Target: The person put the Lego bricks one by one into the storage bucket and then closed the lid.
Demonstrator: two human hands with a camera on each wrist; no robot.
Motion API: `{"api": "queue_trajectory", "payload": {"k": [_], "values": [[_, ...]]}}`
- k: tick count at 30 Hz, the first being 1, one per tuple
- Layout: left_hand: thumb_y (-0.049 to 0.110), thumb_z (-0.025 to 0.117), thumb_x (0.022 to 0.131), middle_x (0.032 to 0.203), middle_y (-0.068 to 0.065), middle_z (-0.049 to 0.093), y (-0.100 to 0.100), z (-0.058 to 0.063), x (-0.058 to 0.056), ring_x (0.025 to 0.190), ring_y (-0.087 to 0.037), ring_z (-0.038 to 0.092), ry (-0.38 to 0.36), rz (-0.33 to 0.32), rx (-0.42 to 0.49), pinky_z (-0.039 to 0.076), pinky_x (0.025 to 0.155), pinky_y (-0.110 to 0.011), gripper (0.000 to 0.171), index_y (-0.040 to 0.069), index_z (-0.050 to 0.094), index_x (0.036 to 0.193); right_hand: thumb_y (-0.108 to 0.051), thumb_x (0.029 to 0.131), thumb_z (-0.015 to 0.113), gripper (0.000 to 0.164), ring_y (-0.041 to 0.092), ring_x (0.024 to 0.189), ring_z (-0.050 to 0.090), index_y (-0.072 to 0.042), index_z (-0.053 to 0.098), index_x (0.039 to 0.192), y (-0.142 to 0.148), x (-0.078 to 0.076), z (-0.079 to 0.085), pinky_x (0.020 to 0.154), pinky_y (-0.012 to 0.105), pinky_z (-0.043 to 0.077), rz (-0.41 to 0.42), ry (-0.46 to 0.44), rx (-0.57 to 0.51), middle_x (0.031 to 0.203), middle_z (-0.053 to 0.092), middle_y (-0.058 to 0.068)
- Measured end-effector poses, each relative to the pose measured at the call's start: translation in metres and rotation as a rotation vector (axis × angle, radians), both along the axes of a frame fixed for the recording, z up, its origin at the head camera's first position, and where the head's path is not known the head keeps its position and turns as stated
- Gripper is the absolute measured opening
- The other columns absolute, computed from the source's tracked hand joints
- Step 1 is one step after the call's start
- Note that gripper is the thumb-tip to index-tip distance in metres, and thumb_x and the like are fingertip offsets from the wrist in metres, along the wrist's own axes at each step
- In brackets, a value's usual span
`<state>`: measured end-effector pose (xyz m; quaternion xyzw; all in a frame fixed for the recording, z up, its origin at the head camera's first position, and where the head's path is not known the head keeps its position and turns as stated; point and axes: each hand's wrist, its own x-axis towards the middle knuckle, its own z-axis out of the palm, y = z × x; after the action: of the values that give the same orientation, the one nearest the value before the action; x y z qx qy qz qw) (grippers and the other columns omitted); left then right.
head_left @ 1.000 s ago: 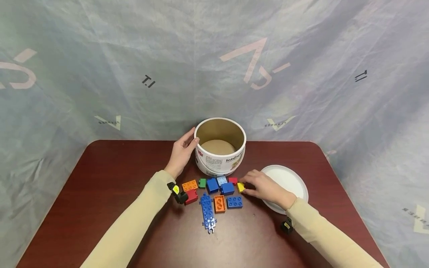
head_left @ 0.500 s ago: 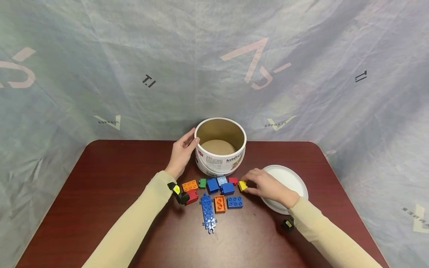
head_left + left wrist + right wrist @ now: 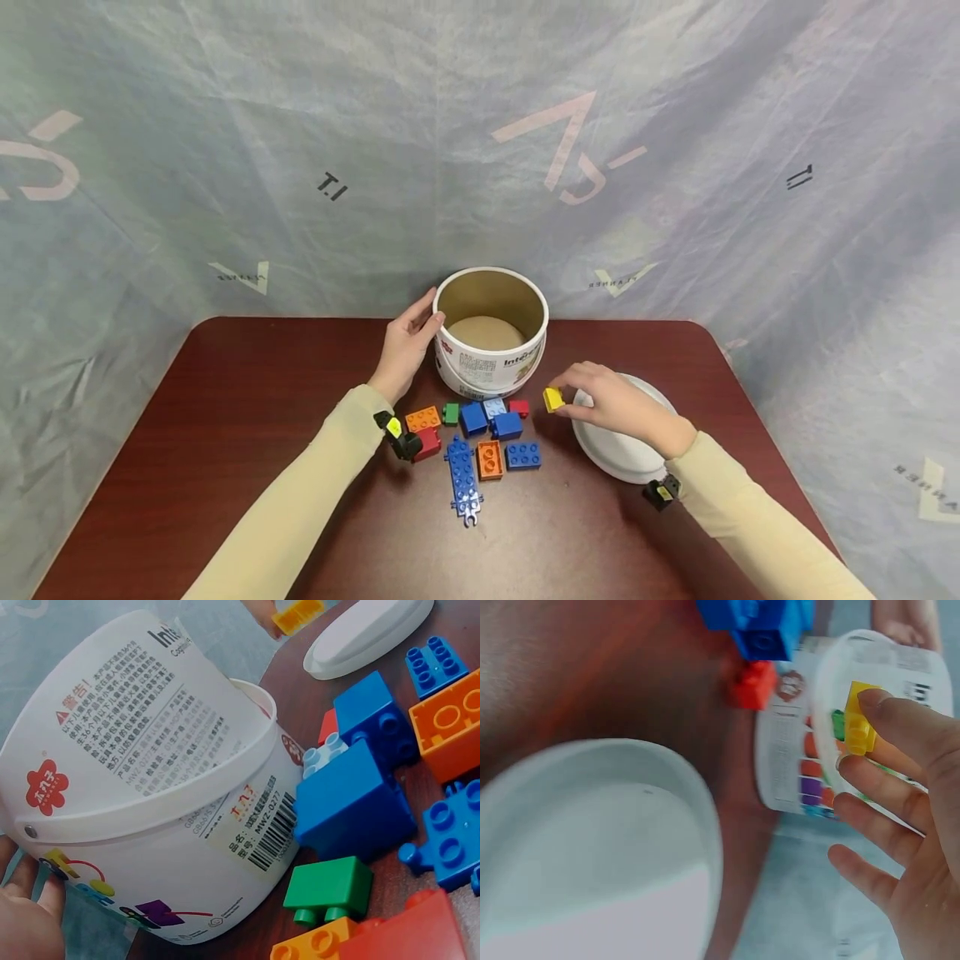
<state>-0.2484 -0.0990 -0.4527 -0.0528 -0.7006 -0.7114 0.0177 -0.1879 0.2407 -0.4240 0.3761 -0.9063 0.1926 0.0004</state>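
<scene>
My right hand point(image 3: 622, 408) pinches a small yellow toy brick point(image 3: 553, 399) between thumb and fingers, off to the right of the other bricks. In the right wrist view the thumb lies over the yellow brick point(image 3: 859, 720) and the other fingers are spread. My left hand point(image 3: 408, 346) holds the side of a white bucket point(image 3: 480, 367), thumb at the rim and fingers along the outer wall. Seen from above, the bucket's brown floor shows with no bricks on it. The left wrist view has the fingers point(image 3: 51, 896) against the printed wall near the handle joint.
In front of the bucket lie several bricks: orange point(image 3: 423, 418), red point(image 3: 427, 443), green point(image 3: 450, 413), blue point(image 3: 522, 456) and light blue point(image 3: 494, 407). A long blue wheeled base point(image 3: 463, 479) lies nearest. The round white lid point(image 3: 618, 454) sits under the right hand on the dark red table point(image 3: 262, 400).
The right hand has drawn the yellow brick away from the small red brick, rightward and up off the pile. The left hand stays on the bucket.
</scene>
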Motion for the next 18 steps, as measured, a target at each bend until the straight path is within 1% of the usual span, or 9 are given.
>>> {"api": "queue_trajectory", "payload": {"k": [4,8,13,16,17,18], "values": [[0.02,0.062,0.106,0.164,-0.001,0.042,0.001,0.0,0.0,0.152,-0.018,0.038,0.005,-0.013,-0.002,0.033,0.123,-0.038,0.056,0.016,0.045,0.159,-0.022,0.09,0.083,0.027,0.019,0.102,0.064,-0.013,0.076,0.115,0.002,-0.002,0.019,0.089,0.039,0.057,-0.006,0.015,0.013,0.109,0.072,-0.004],[0.021,0.061,0.107,0.164,0.002,0.042,0.002,-0.001,0.0,0.152,-0.017,0.037,0.004,-0.013,-0.01,0.032,0.123,-0.037,0.055,0.018,0.045,0.159,-0.021,0.09,0.084,0.028,0.016,0.104,0.064,-0.014,0.076,0.116,0.002,-0.006,0.039,0.091,0.04,0.056,-0.013,0.033,0.007,0.111,0.072,-0.004],[0.018,0.061,0.107,0.164,0.0,0.043,0.003,-0.002,0.001,0.151,-0.018,0.039,0.022,0.002,-0.028,0.033,0.123,-0.037,0.054,0.018,0.046,0.158,-0.02,0.091,0.082,0.029,0.019,0.108,0.065,-0.013,0.074,0.119,0.0,-0.014,0.057,0.093,0.043,0.056,-0.032,0.041,-0.013,0.115,0.072,-0.002],[0.018,0.06,0.108,0.164,-0.003,0.043,0.002,-0.001,0.001,0.15,-0.021,0.04,0.049,-0.011,-0.044,0.034,0.122,-0.04,0.054,0.016,0.045,0.159,-0.019,0.092,0.081,0.03,0.022,0.11,0.065,-0.011,0.074,0.12,-0.003,-0.022,0.065,0.095,0.045,0.056,-0.031,0.051,-0.037,0.116,0.072,0.002],[0.018,0.059,0.108,0.164,-0.004,0.042,0.002,0.004,0.003,0.151,-0.023,0.039,0.045,-0.019,-0.052,0.033,0.123,-0.041,0.054,0.014,0.044,0.16,-0.018,0.092,0.082,0.03,0.023,0.111,0.065,-0.01,0.074,0.12,-0.004,-0.025,0.067,0.095,0.046,0.056,-0.027,0.058,-0.044,0.116,0.072,0.003],[0.018,0.058,0.108,0.164,-0.005,0.042,0.001,0.005,0.003,0.151,-0.023,0.039,0.048,-0.024,-0.062,0.033,0.123,-0.042,0.054,0.014,0.043,0.16,-0.018,0.092,0.082,0.031,0.024,0.111,0.066,-0.009,0.073,0.12,-0.005,-0.028,0.069,0.096,0.047,0.056,-0.021,0.067,-0.05,0.117,0.072,0.004]]}}
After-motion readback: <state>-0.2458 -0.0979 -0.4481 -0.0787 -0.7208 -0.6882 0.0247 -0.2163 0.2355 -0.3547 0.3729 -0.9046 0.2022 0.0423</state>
